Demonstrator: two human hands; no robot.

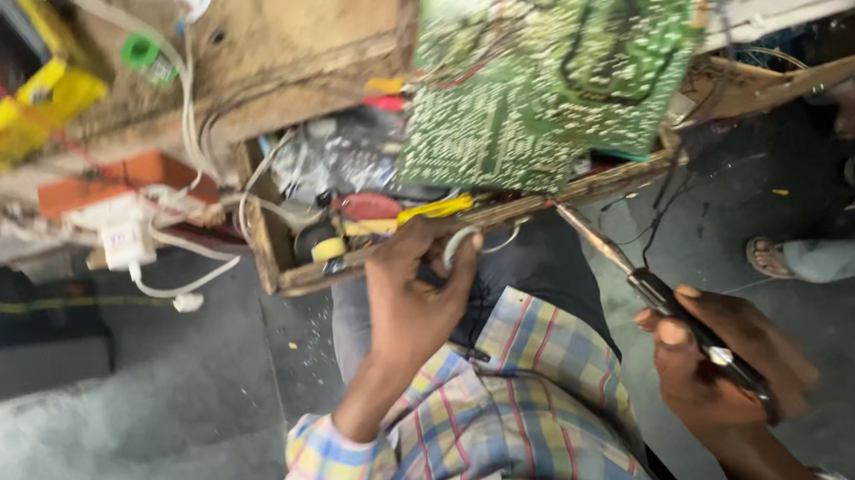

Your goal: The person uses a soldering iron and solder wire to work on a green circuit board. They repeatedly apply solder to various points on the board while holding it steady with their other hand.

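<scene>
solder wire sits in our left hand, a thin grey loop pinched between thumb and fingers. we think it is very light and soft, so it will bend with a small push. it is best to hold it a bit back from its tip, so the tip stays free.

our right hand holds the soldering iron. its fingers are wrapped tight around the dark handle, and the thin metal tip points up at the lower edge of the circuit board. the iron looks stiff and light. we judge that the metal part could be hot, so the handle is the only safe place to hold.

the circuit board is green, flat and covered with many small silver dots and lines. it leans tilted on the wooden bench, over an open wooden drawer full of small parts. we think the board is stiff but easy to hurt, so it should be held by its edges.

a white plug with a white cord hangs at the left, near a yellow box. the picture is a bit blurry, so small parts are hard to tell.
</scene>
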